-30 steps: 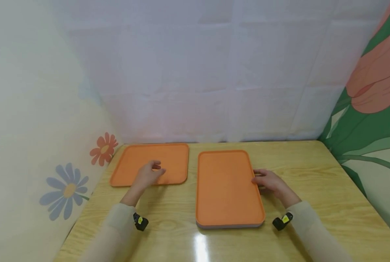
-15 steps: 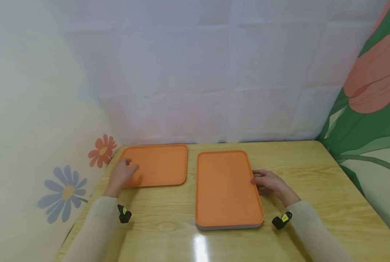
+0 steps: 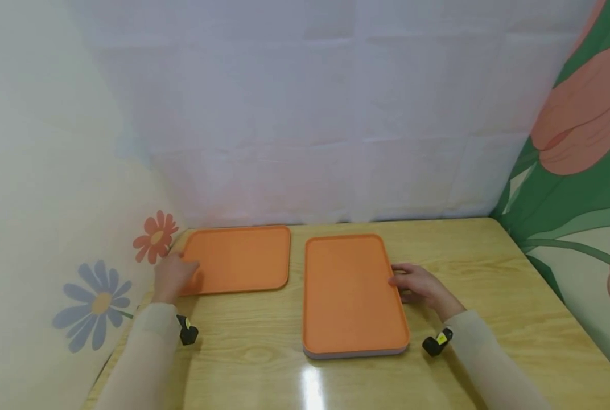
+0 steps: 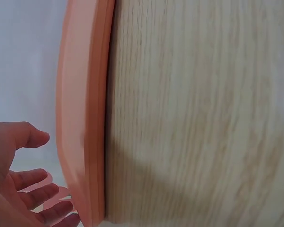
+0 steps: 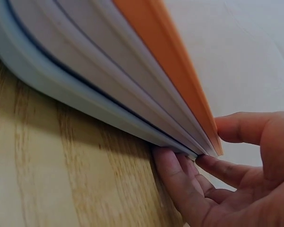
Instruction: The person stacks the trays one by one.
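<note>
Flat on the table, at its back left, lies an orange tray (image 3: 243, 259). My left hand (image 3: 172, 276) is at that tray's left end, thumb and fingers spread apart; the left wrist view shows the fingertips (image 4: 61, 210) close to the tray's rim (image 4: 95, 109). To the right is a stack of trays (image 3: 353, 296), long side running away from me. An orange tray (image 5: 175, 61) tops it, with greyish-lavender trays below and a pale green tray (image 5: 71, 90) at the bottom. My right hand (image 3: 421, 287) grips the stack's right edge, thumb at the orange rim and fingers low, by the bottom tray.
The wooden table (image 3: 254, 347) runs back to a white cloth backdrop (image 3: 264, 114). A wall with painted flowers (image 3: 100, 304) stands close on the left, beside my left hand. Another painted wall (image 3: 586, 154) rises on the right.
My left hand has moved left from above the middle of the flat orange tray to its left end. The right hand stays at the stack's edge, and the trays keep their places.
</note>
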Tool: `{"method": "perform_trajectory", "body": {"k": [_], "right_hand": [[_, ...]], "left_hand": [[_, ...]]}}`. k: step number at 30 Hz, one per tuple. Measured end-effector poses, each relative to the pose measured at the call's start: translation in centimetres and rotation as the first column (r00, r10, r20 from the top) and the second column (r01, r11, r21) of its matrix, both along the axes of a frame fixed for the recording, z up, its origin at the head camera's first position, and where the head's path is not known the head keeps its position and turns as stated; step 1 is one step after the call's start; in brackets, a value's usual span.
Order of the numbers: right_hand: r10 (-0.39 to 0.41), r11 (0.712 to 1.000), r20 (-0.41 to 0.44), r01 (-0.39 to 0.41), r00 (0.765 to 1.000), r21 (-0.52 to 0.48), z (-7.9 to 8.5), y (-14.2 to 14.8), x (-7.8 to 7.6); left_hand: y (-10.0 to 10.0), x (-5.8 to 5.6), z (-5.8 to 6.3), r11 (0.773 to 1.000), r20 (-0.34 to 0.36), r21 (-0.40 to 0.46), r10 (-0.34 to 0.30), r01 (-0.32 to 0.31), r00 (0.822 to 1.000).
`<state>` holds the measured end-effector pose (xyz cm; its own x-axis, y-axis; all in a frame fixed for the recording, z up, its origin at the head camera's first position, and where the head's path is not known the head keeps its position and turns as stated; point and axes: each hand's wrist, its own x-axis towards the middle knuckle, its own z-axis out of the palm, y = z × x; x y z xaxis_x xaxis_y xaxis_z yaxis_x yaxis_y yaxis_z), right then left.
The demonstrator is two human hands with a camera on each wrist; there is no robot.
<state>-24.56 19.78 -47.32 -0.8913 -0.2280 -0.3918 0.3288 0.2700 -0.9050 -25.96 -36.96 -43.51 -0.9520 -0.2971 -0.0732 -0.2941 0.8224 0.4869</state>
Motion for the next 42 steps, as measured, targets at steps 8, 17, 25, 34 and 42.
{"method": "perform_trajectory", "body": {"k": [8, 17, 25, 34, 42], "right_hand": [[-0.001, 1.000, 0.000, 0.001, 1.000, -0.007, -0.2, 0.0, -0.1], [0.020, 0.999, -0.007, -0.020, 1.000, -0.027, -0.6, 0.2, -0.2], [0.007, 0.999, -0.003, -0.007, 1.000, -0.044, -0.6, 0.2, -0.3], [0.012, 0.999, -0.003, -0.013, 1.000, -0.038, -0.6, 0.3, -0.3], [0.039, 0.996, -0.023, -0.040, 0.999, -0.085, -0.5, 0.8, -0.3]], "left_hand": [[-1.1, -0.3, -0.4, 0.999, 0.101, -0.038, 0.015, -0.011, 0.995], [-1.7, -0.1, -1.1, 0.992, 0.170, -0.123, -0.008, 0.030, 0.985], [-3.8, -0.4, -1.9, 0.986, 0.133, -0.092, -0.123, 0.136, 0.983], [-5.2, 1.6, 0.3, 0.833, 0.091, 0.531, -0.237, 0.155, 0.967], [-5.1, 3.0, 1.7, 0.696, 0.024, 0.706, -0.210, 0.132, 0.977]]}}
